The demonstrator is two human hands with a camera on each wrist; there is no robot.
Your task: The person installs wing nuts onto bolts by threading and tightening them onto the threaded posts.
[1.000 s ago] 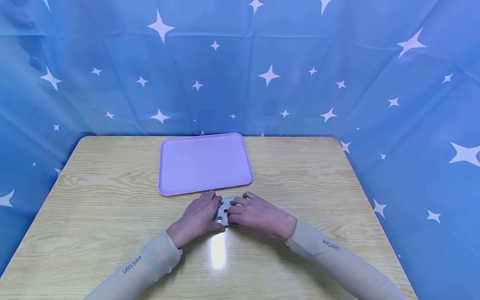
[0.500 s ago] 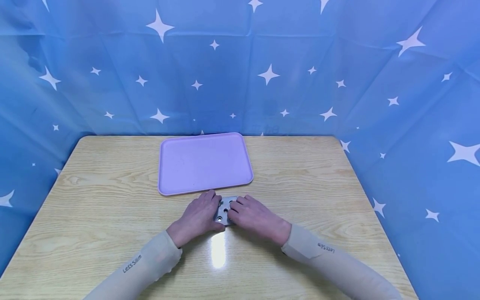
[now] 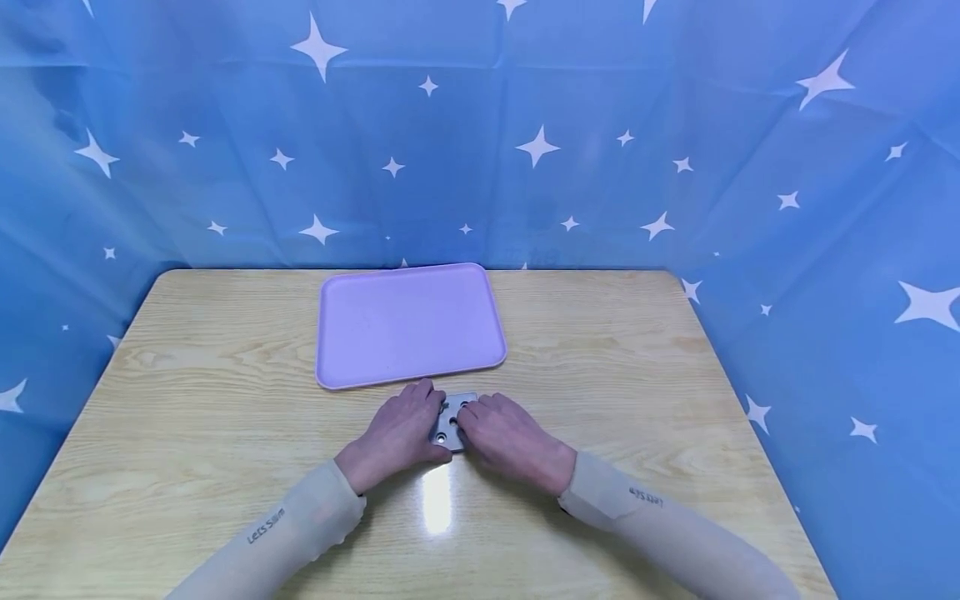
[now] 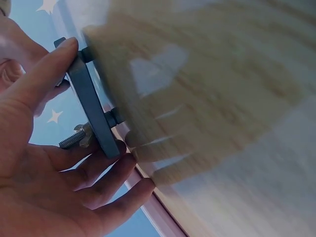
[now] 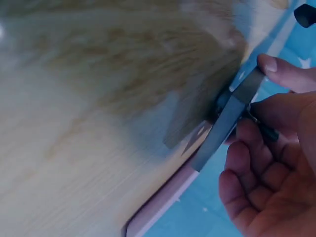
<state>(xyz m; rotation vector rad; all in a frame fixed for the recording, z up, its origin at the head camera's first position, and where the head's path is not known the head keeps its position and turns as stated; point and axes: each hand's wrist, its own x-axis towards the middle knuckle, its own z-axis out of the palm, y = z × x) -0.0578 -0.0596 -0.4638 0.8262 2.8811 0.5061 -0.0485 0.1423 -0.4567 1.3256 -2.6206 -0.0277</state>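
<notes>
A grey metal plate (image 3: 452,433) with round holes stands on short dark feet (image 4: 114,116) over the table. My left hand (image 3: 405,425) grips its left side, thumb (image 4: 67,52) at the near end and fingers at the far end. Beside those fingers a threaded bolt with a wing nut (image 4: 85,134) sticks up from the plate. My right hand (image 3: 510,437) is over the plate's right side, its fingers curled in and its thumb (image 5: 281,109) close to them. Between them shows a small dark bolt (image 5: 268,133), which they pinch; its lower part is hidden.
A purple tray (image 3: 408,325) lies just beyond the plate on the wooden table (image 3: 600,358). A blue cloth with white stars (image 3: 480,125) hangs behind and along the sides. A bright reflection shows on the tabletop in front of the hands.
My right fingers have curled in from a more spread pose, and the right wrist has shifted slightly left. The left hand keeps its grip on the plate.
</notes>
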